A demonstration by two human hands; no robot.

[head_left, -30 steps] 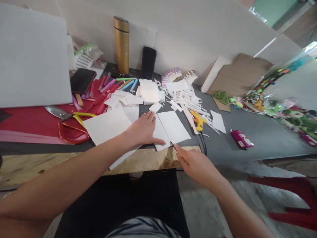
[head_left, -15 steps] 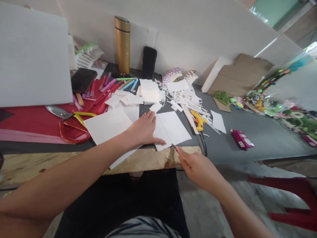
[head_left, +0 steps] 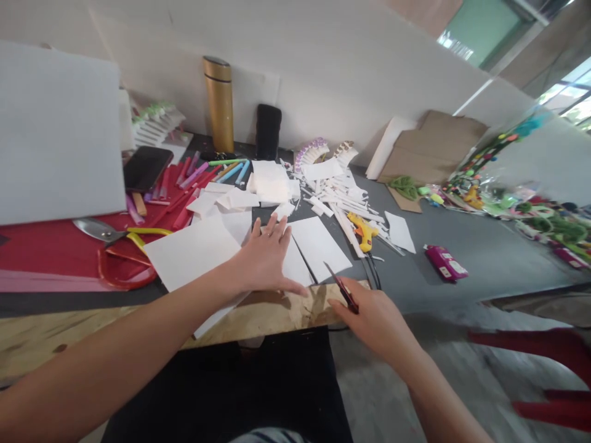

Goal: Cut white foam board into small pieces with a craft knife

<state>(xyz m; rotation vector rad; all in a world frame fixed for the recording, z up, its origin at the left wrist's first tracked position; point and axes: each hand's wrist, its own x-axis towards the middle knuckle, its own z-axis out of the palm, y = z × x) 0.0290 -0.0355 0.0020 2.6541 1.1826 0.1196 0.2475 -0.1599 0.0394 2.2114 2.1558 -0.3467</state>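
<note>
My left hand has its fingers spread over a white foam-board-like piece, with the thumb near the table's front edge. Beside that piece lies a second white piece, a narrow dark gap between the two. In my right hand is a slim cutter knife; its blade tip points up and left over the second piece's near corner. A larger white sheet lies to the left, partly under my left forearm. Small white offcuts are heaped just beyond my left fingertips.
A yellow glue gun lies beside white strips. Scissors and coloured glue sticks are at left. Along the wall stand a gold flask, a black case and cardboard. A magenta packet sits at right.
The knife blade has come off the line between the white pieces, and my right hand has drawn back. The pieces now stand slightly apart. My left fingers have spread wider.
</note>
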